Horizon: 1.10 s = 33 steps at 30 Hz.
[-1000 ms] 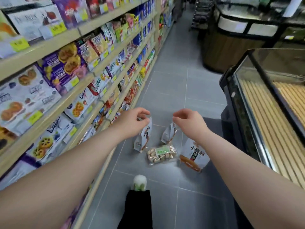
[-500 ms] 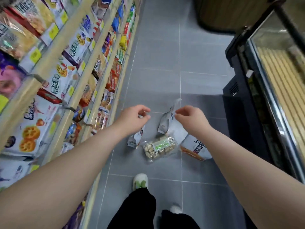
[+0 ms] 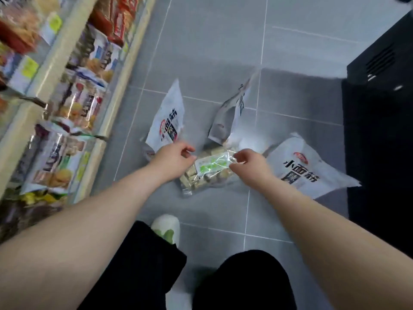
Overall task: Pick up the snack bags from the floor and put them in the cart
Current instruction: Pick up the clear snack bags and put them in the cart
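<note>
On the floor, both hands [image 3: 210, 158] pinch the clear bag [image 3: 209, 172] beside one reading 小面筋 [image 3: 300, 170].

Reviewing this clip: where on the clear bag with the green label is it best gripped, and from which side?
Best by its two short ends, from above. The clear bag lies flat on the floor, lumpy in the middle, so the thin end seams should pinch more easily. The left hand and right hand are already at opposite ends; whether either has closed on it is unclear.
</note>
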### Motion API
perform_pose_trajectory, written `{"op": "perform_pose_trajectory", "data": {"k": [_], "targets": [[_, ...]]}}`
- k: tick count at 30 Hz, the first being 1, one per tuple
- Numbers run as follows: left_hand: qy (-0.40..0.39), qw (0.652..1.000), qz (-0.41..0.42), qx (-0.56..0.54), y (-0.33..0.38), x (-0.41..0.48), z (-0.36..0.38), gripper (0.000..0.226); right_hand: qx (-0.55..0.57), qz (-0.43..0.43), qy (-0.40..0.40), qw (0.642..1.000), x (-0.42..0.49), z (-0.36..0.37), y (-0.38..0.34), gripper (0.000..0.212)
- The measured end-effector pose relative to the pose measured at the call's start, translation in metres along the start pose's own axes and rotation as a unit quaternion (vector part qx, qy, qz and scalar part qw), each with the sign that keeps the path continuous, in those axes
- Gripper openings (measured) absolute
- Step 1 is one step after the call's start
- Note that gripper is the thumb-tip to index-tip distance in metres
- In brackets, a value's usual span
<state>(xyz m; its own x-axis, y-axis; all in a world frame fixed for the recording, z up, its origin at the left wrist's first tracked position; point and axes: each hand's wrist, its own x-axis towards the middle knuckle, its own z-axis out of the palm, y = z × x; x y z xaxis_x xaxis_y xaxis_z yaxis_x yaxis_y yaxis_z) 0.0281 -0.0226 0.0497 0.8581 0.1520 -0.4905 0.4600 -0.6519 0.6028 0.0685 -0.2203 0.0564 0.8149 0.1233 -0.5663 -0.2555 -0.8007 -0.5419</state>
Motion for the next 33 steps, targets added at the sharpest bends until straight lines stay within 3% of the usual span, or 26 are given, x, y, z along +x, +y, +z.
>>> {"op": "perform_pose_trajectory", "data": {"k": [7, 13, 17, 19, 21, 29, 33], "targets": [[-0.038, 0.993, -0.010, 0.115, -0.073, 0.090, 0.088, 0.050, 0.014, -0.015, 0.033, 0.999, 0.085, 0.074, 0.068, 0.038], [-0.082, 0.977, 0.013, 0.198, -0.100, 0.136, 0.145, 0.067, 0.093, 0.050, 0.070, 0.992, 0.101, 0.116, 0.114, 0.029], [-0.061, 0.969, 0.029, 0.239, -0.115, 0.169, 0.175, 0.096, 0.101, 0.075, 0.056, 0.990, 0.097, 0.138, 0.138, 0.032], [-0.059, 0.962, 0.005, 0.268, -0.121, 0.182, 0.188, 0.118, 0.095, 0.072, 0.052, 0.992, 0.098, 0.139, 0.147, 0.035], [-0.067, 0.954, -0.019, 0.293, -0.125, 0.186, 0.199, 0.126, 0.096, 0.068, 0.062, 0.991, 0.100, 0.136, 0.154, 0.038], [-0.024, 0.927, 0.011, 0.373, -0.109, 0.183, 0.202, 0.090, 0.059, 0.102, 0.060, 0.991, 0.095, 0.133, 0.187, 0.046], [-0.054, 0.929, 0.014, 0.366, -0.089, 0.173, 0.183, 0.071, 0.012, 0.020, 0.077, 0.997, 0.095, 0.131, 0.176, 0.071]]}}
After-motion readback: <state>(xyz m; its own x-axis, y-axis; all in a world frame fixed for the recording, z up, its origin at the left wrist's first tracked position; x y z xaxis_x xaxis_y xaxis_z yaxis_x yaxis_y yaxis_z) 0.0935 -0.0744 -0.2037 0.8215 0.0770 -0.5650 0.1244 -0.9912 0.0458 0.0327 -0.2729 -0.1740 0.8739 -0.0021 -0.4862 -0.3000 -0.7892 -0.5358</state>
